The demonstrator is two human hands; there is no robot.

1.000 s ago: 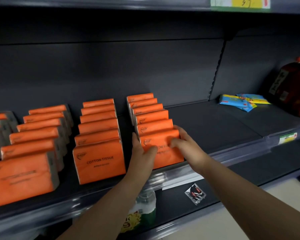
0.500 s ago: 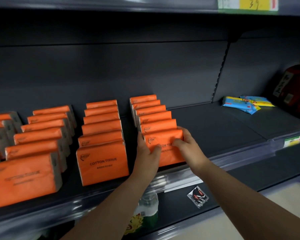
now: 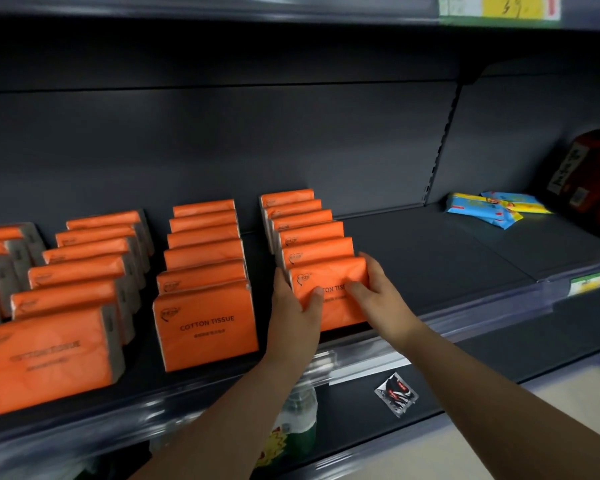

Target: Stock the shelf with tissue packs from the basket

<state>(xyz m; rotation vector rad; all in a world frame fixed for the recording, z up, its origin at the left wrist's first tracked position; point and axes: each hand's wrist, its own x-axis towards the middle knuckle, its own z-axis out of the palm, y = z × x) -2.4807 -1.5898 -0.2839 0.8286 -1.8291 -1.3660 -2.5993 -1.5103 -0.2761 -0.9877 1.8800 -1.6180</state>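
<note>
Gripping the front tissue pack from both sides: the left hand has its fingers running up the pack's left edge and its thumb curled onto the orange face; the right hand wraps its fingers over the upper right corner and right edge, with its thumb pressed on the face and covering part of the printed lettering. Both hands are partly closed around this one pack and neither holds anything else. The pack stands upright on the shelf, close to the front lip, face toward the camera. It is the foremost of the right-hand row, touching or just in front of the pack behind it; contact cannot be confirmed. Left of it, with a gap between, stands the middle row, whose front pack reads "COTTON TISSUE". Further left is a third row, its packs angled slightly so that the grey sides show, and a fourth row is cut off by the frame edge. The shelf to the right of the held pack is bare dark metal up to the blue packets lying flat near the back panel, with a dark red bottle beyond them at the frame edge. A small label sits on the shelf's front strip. A yellow price tag is fixed on the shelf above; its text is blurred. On the lower shelf are a green-labelled bottle, partly hidden by the left forearm, and a small sachet lying flat.
</note>
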